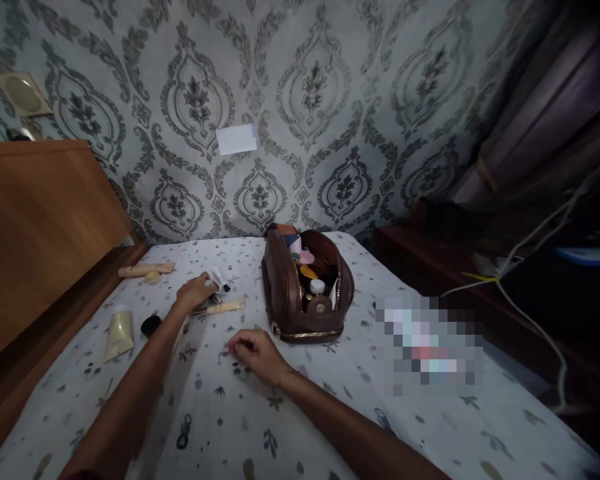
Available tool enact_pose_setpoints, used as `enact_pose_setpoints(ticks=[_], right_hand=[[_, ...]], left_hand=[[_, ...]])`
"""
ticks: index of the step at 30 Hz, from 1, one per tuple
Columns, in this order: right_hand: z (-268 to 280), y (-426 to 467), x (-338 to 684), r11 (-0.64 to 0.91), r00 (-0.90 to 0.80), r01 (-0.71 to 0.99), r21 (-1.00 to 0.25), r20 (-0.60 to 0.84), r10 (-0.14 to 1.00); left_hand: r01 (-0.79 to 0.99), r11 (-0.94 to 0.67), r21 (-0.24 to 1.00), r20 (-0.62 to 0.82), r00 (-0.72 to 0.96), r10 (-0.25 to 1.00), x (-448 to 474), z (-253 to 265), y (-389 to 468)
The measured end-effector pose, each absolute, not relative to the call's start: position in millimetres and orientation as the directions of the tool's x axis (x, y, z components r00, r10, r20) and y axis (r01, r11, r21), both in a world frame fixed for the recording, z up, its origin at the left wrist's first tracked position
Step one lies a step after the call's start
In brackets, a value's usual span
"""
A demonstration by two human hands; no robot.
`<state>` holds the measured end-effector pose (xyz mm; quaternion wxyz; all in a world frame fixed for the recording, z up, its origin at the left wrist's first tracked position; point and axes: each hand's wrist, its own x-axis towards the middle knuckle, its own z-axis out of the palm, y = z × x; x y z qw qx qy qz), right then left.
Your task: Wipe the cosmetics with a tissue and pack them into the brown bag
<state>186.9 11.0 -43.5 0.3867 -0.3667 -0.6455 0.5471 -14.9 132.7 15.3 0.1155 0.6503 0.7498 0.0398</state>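
Note:
My left hand (196, 294) is closed at the far left-centre of the bed, its fingers at a small white tube (218, 277) with a dark end. Part of the tube is hidden by the fingers. Just below that hand lies a slim beige tube (226, 307), beside other small items I cannot make out. My right hand (260, 355) rests on the sheet, fingers loosely bent, holding nothing visible. To its upper right stands a brown cosmetic bag (283, 287), unzipped, with a white-capped container (317, 287) and a pink item (306, 257) inside.
On the left of the patterned sheet (220, 427) lie a cream squeeze tube (120, 333), a black round item (151, 325), a long peach tube (145, 269) and a small yellowish jar (152, 277). A wooden headboard (45, 227) borders the left. White cables (555, 333) hang at right.

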Motion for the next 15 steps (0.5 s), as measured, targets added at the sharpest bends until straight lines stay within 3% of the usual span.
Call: enact_pose_setpoints(ticks=[5, 10, 12, 15], right_hand=[[-43.8, 10.5, 186.8, 0.119, -0.432, 0.022, -0.993, 0.098, 0.897], [-43.4, 11.2, 186.5, 0.045, -0.426, -0.069, -0.997, 0.070, 0.902], [-41.1, 11.2, 187.0, -0.025, -0.445, -0.156, -0.988, 0.048, 0.894], [-37.0, 12.0, 187.7, -0.099, -0.465, -0.276, -0.956, 0.042, 0.884]], left_hand=[[0.948, 0.241, 0.209, -0.095, -0.226, 0.969, -7.0, 14.3, 134.2], [0.928, 0.208, 0.309, 0.000, -0.219, 0.976, -9.0, 23.1, 116.2], [0.903, 0.156, 0.400, 0.062, -0.197, 0.979, -10.5, 26.9, 103.8], [0.752, -0.032, 0.659, 0.183, -0.118, 0.976, -11.2, 29.3, 78.3]])
